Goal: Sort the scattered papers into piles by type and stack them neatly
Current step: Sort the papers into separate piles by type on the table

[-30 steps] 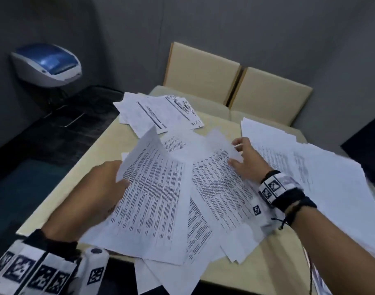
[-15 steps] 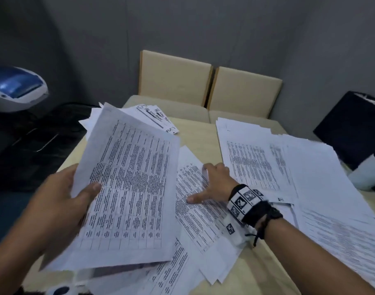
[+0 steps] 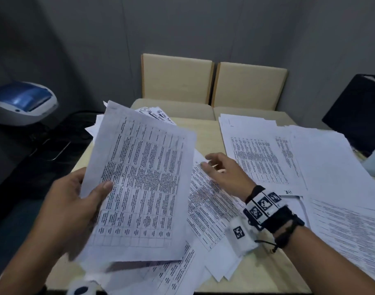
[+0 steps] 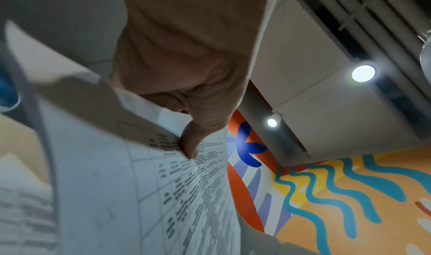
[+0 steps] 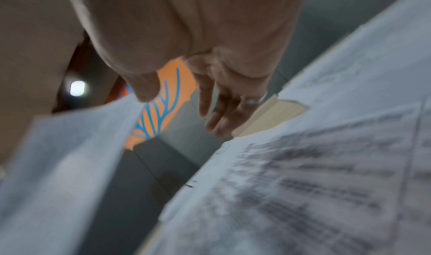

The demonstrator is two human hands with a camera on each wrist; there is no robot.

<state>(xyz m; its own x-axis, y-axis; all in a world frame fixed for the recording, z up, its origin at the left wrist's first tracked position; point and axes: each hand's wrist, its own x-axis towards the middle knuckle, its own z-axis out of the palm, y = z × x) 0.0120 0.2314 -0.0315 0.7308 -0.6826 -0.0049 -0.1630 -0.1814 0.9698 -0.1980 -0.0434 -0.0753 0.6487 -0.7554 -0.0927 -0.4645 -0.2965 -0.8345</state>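
Papers [image 3: 214,209] lie scattered over the bench [image 3: 205,133]; a gridded sheet [image 3: 139,184] is raised above them, tilted, pinched at its left edge by the left hand [image 3: 75,201], thumb on top. The right hand [image 3: 222,169] hovers just above the spread, fingers [image 5: 217,119] loosely extended, holding nothing. Only the left wrist view shows the thumb [image 4: 190,144] pressing the print.

The held sheet [image 3: 139,184] is hanging above the surface [image 3: 205,133], left of the loose papers [image 3: 212,207]; a wide spread [image 3: 293,158] is lying right, and 2 chairs [image 3: 212,81] are standing behind.
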